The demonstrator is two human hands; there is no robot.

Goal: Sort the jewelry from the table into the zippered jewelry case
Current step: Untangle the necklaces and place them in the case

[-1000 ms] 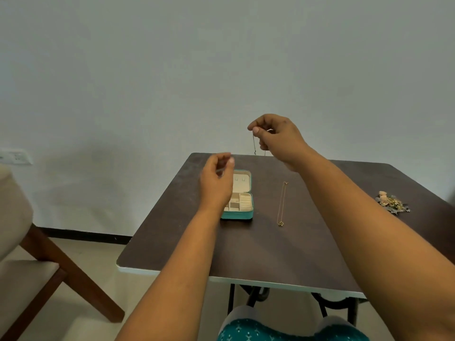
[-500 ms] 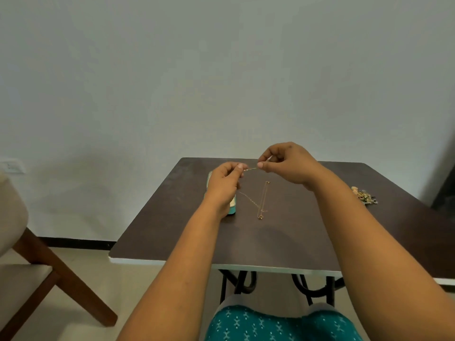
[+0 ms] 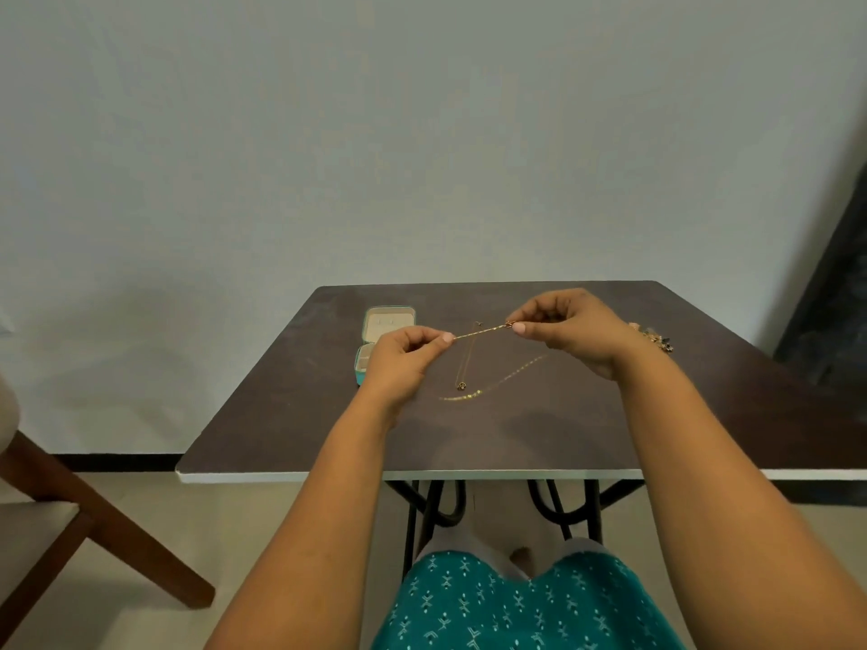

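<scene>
I see left hand [image 3: 403, 354] and right hand [image 3: 567, 330] both pinching gold chain [image 3: 478, 331] taut above surface [image 3: 281, 415] centre; slack trails down. Risk: snags second necklace [image 3: 465, 363] beneath, tangles. Open case [image 3: 387, 323] near far-left corner.

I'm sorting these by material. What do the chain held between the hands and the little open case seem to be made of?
Chain: thin, yellow and glinting, so gold-toned metal; solid or plated cannot be told. The left hand and right hand pinch it taut.
Jewelry case: teal outer shell, probably faux leather or fabric, with a pale, matte lining that looks like soft velvety cloth.
</scene>
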